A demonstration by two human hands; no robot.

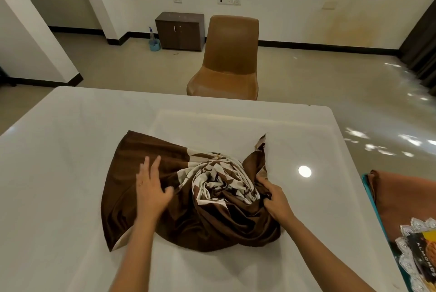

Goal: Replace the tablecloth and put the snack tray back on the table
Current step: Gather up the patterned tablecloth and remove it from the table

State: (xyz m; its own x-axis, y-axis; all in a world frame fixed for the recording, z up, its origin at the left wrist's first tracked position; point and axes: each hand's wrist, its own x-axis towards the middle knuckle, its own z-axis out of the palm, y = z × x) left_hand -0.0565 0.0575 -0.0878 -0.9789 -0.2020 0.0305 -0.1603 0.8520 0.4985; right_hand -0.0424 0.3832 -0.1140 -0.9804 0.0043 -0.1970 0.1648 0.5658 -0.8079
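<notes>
A brown tablecloth (188, 216) with a cream leaf pattern lies bunched in the middle of the white table (70, 150). My left hand (152, 187) rests flat on its smoother left part, fingers spread. My right hand (276, 199) pinches a fold at the crumpled right side. At the far right edge sits the snack tray (417, 251), showing white lace trim and a dark packet marked almonds; only part of it is visible.
An orange-brown cloth (401, 197) lies over a teal surface (368, 187) right of the table, under the tray. A tan chair (226, 60) stands behind the table's far edge. A dark cabinet (180, 30) and blue bucket (154, 45) stand by the far wall.
</notes>
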